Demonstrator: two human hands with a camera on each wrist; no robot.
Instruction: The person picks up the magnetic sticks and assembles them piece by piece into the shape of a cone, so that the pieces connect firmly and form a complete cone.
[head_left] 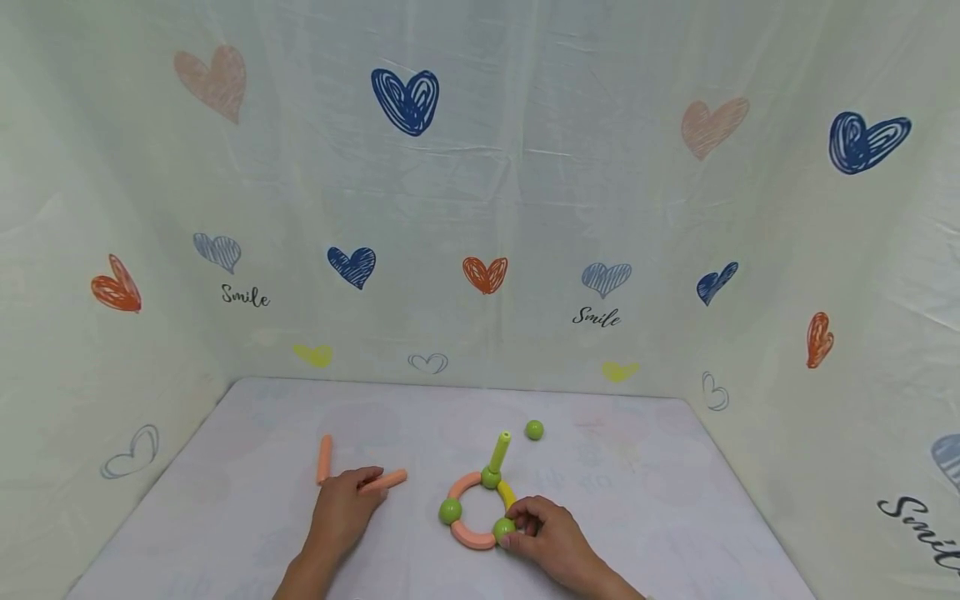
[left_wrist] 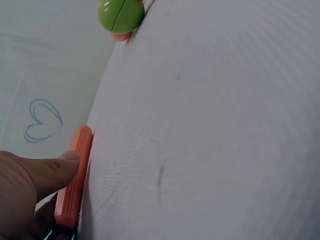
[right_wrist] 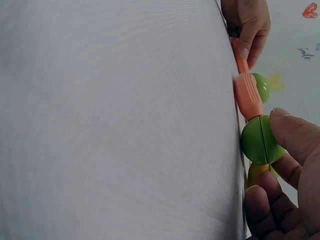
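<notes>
While the left hand (head_left: 341,508) and the right hand (head_left: 551,537) are both engaged, the ring-shaped assembly of glossy, plastic-looking curved pieces and balls lies on the white cloth-covered table (head_left: 405,425) between them, just beside the right hand and apart from the left.

Right hand: thumb and fingers pinch a glossy green ball (head_left: 504,530) at the ring's near right. Adjoining that ball are a salmon-pink curved piece (head_left: 472,539) on the near side and a yellow curved piece (head_left: 507,495) on the far side.

Left hand: thumb and fingers grip a straight, grooved salmon-pink rod (head_left: 386,481), its free end directed toward the ring but not touching it. A second straight salmon-pink rod (head_left: 324,457) lies just beyond this hand; contact between the two cannot be determined.

A yellow-green straight rod (head_left: 499,454) joins the far green ball (head_left: 491,478) of the ring; whether it stands or lies cannot be told. A loose green ball (head_left: 534,430) sits beyond the ring, well apart from both hands.
</notes>
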